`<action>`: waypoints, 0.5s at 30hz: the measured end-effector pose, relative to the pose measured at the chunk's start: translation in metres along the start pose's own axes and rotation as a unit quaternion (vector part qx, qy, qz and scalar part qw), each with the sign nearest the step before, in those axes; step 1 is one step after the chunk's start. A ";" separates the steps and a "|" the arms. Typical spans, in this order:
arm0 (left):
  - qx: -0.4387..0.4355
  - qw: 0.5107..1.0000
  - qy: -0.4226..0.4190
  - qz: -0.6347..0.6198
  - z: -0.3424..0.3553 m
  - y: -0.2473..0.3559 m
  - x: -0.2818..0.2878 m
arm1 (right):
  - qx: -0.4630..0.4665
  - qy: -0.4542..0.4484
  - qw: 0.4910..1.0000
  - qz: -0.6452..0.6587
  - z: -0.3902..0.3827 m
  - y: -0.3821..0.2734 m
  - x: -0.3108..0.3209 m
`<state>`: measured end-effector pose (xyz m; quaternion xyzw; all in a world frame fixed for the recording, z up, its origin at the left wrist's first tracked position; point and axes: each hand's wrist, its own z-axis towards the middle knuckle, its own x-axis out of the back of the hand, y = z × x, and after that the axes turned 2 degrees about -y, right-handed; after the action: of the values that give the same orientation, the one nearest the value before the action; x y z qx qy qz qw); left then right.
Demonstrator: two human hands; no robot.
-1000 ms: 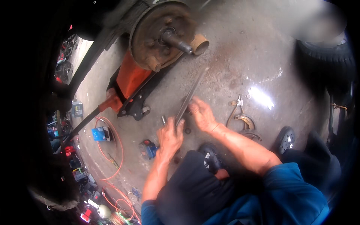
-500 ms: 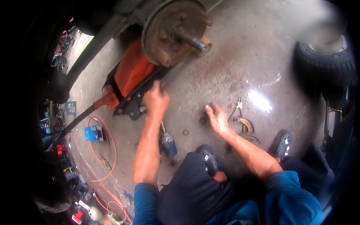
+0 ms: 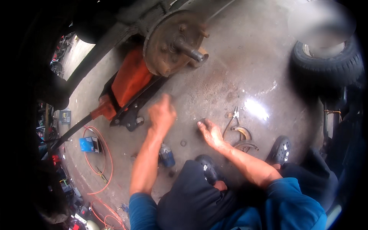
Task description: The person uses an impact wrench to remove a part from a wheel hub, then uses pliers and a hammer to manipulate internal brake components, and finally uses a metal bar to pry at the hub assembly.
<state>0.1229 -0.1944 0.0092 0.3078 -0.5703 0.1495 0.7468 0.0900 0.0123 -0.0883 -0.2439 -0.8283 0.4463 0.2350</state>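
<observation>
My left hand (image 3: 161, 115) is raised over the floor beside the front end of a red floor jack (image 3: 132, 78); its fingers look curled but are smeared by motion, and anything in them is hidden. My right hand (image 3: 210, 134) hovers with thumb and fingers apart, holding nothing visible. Above the jack sits a rusty wheel hub (image 3: 168, 44) with studs and a protruding spindle (image 3: 191, 51). A blue and dark impact wrench (image 3: 167, 155) lies below my left wrist. Close to my right hand, curved brake shoes (image 3: 245, 135) and a plier-like tool (image 3: 234, 113) rest on the floor.
A tyre (image 3: 326, 63) lies at the far right. On the left are a blue box (image 3: 89, 144), a coiled orange hose (image 3: 111, 161) and a grey box (image 3: 65, 117). A small ring (image 3: 183, 143) lies between my arms. The jack handle (image 3: 74, 128) extends leftward.
My left hand has come away from the jack's edge, downward over the floor. My right hand stays in much the same pose. The whole view has shifted slightly.
</observation>
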 end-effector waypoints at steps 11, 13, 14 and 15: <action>0.119 0.987 -0.063 -0.086 -0.003 -0.007 -0.001 | -0.021 0.151 0.969 0.194 0.043 0.013 0.014; 0.106 0.975 -0.110 -0.158 -0.034 0.005 -0.011 | -0.007 0.120 0.971 0.209 0.048 -0.015 0.032; 0.112 0.968 -0.118 -0.192 -0.050 0.013 -0.015 | -0.010 0.119 0.969 0.214 0.041 -0.031 0.032; 0.114 0.960 -0.120 -0.226 -0.057 0.021 -0.019 | 0.050 0.047 0.961 0.268 0.041 -0.053 0.029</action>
<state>0.1484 -0.1400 -0.0123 0.5277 -0.5505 0.0028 0.6469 0.0328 -0.0212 -0.0584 -0.4653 -0.6975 0.5218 0.1573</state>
